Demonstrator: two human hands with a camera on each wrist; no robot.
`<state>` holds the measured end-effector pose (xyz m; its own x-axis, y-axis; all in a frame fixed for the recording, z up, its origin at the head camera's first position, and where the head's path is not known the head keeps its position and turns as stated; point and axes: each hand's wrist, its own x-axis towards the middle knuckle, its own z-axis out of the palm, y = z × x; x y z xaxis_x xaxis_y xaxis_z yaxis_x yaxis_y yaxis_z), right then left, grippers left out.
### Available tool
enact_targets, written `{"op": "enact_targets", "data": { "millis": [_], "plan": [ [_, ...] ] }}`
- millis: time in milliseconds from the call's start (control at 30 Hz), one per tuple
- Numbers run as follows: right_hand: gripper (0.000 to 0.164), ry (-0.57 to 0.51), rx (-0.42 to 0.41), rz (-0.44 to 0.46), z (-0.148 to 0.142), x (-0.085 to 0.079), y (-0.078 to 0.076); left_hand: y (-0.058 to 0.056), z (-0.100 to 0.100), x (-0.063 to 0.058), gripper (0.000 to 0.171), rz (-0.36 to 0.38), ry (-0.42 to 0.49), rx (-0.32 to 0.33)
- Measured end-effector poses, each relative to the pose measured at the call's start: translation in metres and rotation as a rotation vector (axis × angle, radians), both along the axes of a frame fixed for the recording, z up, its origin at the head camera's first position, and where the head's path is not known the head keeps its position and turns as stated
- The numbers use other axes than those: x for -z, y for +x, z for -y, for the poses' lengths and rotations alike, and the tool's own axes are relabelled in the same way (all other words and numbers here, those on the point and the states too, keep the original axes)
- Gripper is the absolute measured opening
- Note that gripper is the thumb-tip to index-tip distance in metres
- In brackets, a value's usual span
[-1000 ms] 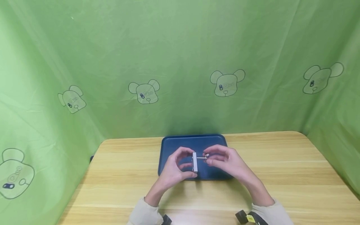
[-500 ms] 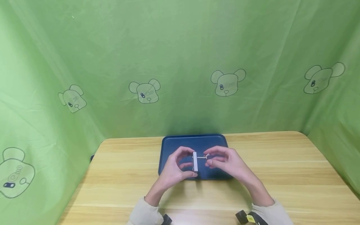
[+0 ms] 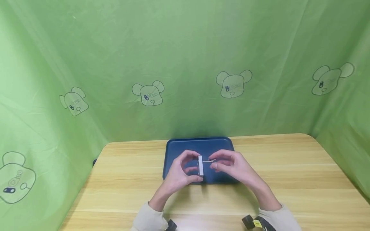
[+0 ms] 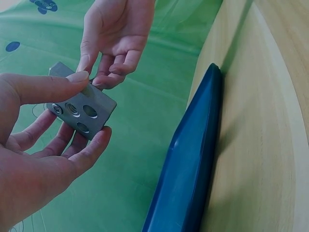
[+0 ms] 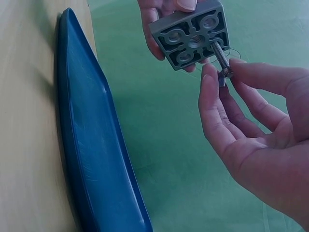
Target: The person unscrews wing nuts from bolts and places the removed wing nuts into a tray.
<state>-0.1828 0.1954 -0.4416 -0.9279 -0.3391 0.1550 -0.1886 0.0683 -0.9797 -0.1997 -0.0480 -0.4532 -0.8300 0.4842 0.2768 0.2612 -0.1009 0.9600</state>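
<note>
My left hand (image 3: 178,175) grips a square grey metal plate (image 3: 200,166) by its edges, thumb on one side and fingers on the other. Several round holes show on the plate's smooth face (image 4: 91,104) in the left wrist view; its ribbed back (image 5: 186,39) faces the right hand. A threaded wing bolt (image 5: 220,54) stands out from a corner hole of that back. With thumb and fingertips, my right hand (image 3: 237,164) pinches the bolt's winged head, partly hidden by the fingers. Both hands hold the pieces above a blue tray.
The blue tray (image 3: 179,146) lies at the back of the wooden table (image 3: 138,166), under the hands. Green curtains (image 3: 185,48) with bear-head outlines stand behind and at both sides. Black wrist devices (image 3: 248,222) are strapped at the sleeves.
The bolt's winged head has turned between my right fingertips, which have shifted slightly. The left hand and the plate have stayed almost still.
</note>
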Motion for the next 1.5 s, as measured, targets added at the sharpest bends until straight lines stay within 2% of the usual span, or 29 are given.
{"op": "enact_targets", "data": {
  "millis": [300,800,1133,1500],
  "plan": [
    [0.025,0.028,0.026,0.010,0.0018,0.0004,-0.0020,-0.0004,-0.0008,0.0004,0.068,-0.002,0.008,0.001],
    [0.023,0.003,0.022,-0.006,0.0007,0.0003,-0.0016,-0.0008,-0.0018,0.0015,0.068,-0.004,-0.001,0.008],
    [0.028,-0.015,-0.005,-0.013,0.0007,0.0009,-0.0009,0.0001,-0.0016,0.0004,0.069,0.008,-0.001,0.007],
    [0.034,-0.004,0.019,-0.010,-0.0003,0.0002,-0.0008,-0.0005,-0.0009,0.0010,0.068,-0.001,0.023,0.006]
  ]
}}
